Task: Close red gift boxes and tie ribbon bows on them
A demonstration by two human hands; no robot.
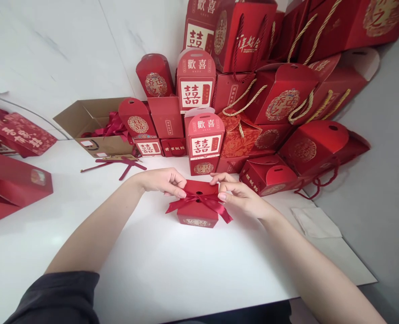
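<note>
A small red gift box (pixel 196 216) with a gold emblem on its front stands on the white table before me. A dark red satin ribbon (pixel 216 207) is tied in a bow across its top, with two tails hanging down. My left hand (pixel 167 182) pinches the bow's left loop between thumb and finger. On the other side, my right hand (pixel 236 191) has its thumb and fingers closed on the right loop. The bow's knot sits in the middle, beside dark round holes in the box top.
Stacked red gift boxes (pixel 204 139) rise behind the work spot. An open cardboard box (pixel 111 143) holds red ribbons at the back left. Loose ribbon strips (pixel 128 167) lie before it. A large red box (pixel 13 189) stands left, white paper (pixel 317 222) right.
</note>
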